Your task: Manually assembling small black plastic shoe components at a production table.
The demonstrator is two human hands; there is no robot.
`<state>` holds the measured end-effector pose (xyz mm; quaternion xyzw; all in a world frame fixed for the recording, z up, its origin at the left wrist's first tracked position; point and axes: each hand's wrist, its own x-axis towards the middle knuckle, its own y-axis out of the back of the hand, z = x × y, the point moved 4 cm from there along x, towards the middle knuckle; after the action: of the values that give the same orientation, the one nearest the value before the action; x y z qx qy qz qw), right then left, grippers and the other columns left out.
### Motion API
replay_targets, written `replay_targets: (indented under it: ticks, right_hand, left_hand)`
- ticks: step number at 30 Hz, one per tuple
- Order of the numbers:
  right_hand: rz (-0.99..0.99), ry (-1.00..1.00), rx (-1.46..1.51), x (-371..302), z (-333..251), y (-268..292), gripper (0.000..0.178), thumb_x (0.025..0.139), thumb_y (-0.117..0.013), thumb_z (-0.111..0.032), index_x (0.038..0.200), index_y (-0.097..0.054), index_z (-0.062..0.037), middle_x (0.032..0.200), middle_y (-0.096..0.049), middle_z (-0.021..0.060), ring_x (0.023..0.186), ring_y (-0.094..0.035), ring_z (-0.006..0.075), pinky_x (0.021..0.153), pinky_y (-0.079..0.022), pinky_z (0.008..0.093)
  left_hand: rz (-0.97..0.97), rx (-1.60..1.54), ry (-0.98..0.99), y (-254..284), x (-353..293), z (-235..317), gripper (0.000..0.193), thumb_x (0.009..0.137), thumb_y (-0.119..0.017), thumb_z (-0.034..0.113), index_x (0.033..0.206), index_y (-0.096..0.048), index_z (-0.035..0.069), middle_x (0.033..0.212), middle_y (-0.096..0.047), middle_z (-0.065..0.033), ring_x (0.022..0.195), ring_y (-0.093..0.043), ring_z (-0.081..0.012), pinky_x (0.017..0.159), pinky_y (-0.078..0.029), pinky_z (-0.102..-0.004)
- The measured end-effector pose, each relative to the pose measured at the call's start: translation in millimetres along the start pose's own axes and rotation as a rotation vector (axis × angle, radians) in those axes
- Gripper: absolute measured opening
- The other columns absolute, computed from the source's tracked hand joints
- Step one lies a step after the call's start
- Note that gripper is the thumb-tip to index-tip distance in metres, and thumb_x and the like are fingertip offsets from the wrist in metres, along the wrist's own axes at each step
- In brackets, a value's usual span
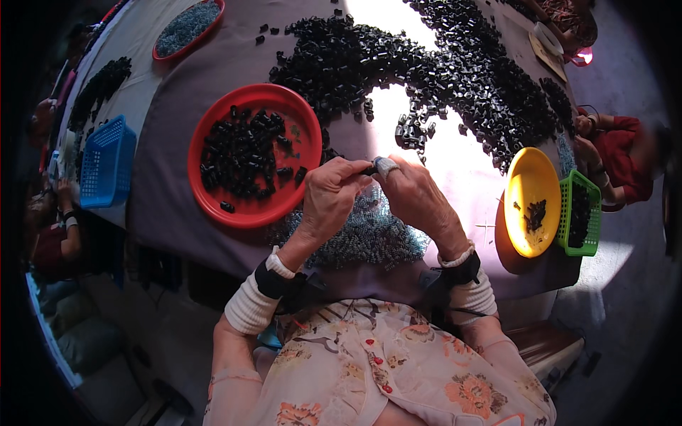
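My left hand [329,197] and my right hand [420,199] meet above the table in front of me, fingertips pinched together. Between them is a small black plastic piece [369,170], mostly covered by the fingers. Pale wrapping covers a fingertip of my right hand. Below both hands lies a heap of small silvery, wiry pieces [366,238] that look like springs. Left of my left hand, a round red tray [197,186] holds many short black tubular pieces [238,157]. Beyond the hands spreads a large pile of similar black pieces [398,64].
At right stand a yellow plate [524,238] with a few black bits and a green basket [584,250] of black pieces. A blue basket [106,167] and a red dish [162,57] of silvery pieces are at left. Other people sit at both sides of the cloth-covered table [167,156].
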<state>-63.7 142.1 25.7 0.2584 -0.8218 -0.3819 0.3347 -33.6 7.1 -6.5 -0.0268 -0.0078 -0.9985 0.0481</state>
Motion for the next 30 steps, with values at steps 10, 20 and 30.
replay_targets:
  ticks: [10, 20, 30]
  right_hand:
    - [-0.106, 0.030, 0.010, -1.3, 2.8, -1.7, 0.014, 0.070, -0.051, 0.008, 0.082, -0.047, 0.0027, 0.070, -0.051, 0.0143, 0.063, -0.055, 0.0334, 0.051, -0.046, 0.0393]
    - [-0.057, -0.158, -0.142, 2.9, -4.5, 3.5, 0.013, 0.077, -0.060, -0.012, 0.078, -0.051, -0.0026, 0.065, -0.055, 0.0120, 0.057, -0.059, 0.0277, 0.048, -0.046, 0.0376]
    - [0.002, -0.172, -0.044, -4.6, 5.4, -4.0, 0.026, 0.072, -0.070, -0.019, 0.077, -0.052, -0.0008, 0.058, -0.053, 0.0132, 0.054, -0.056, 0.0300, 0.049, -0.044, 0.0378]
  left_hand:
    - [-0.079, 0.200, -0.093, 1.6, 3.0, 6.9, 0.019, 0.072, -0.063, -0.002, 0.091, -0.065, -0.004, 0.073, -0.063, -0.0088, 0.064, -0.060, -0.0128, 0.058, -0.048, -0.0236]
    - [-0.116, -0.324, 0.339, -3.5, 1.6, -10.8, 0.019, 0.082, -0.061, 0.008, 0.097, -0.064, -0.003, 0.079, -0.066, -0.0069, 0.068, -0.061, -0.0094, 0.063, -0.050, -0.0220]
    - [-0.204, -0.529, 0.401, -6.9, -4.5, -16.6, 0.025, 0.091, -0.051, 0.017, 0.096, -0.061, -0.005, 0.082, -0.067, -0.0110, 0.074, -0.065, -0.0153, 0.070, -0.053, -0.0281]
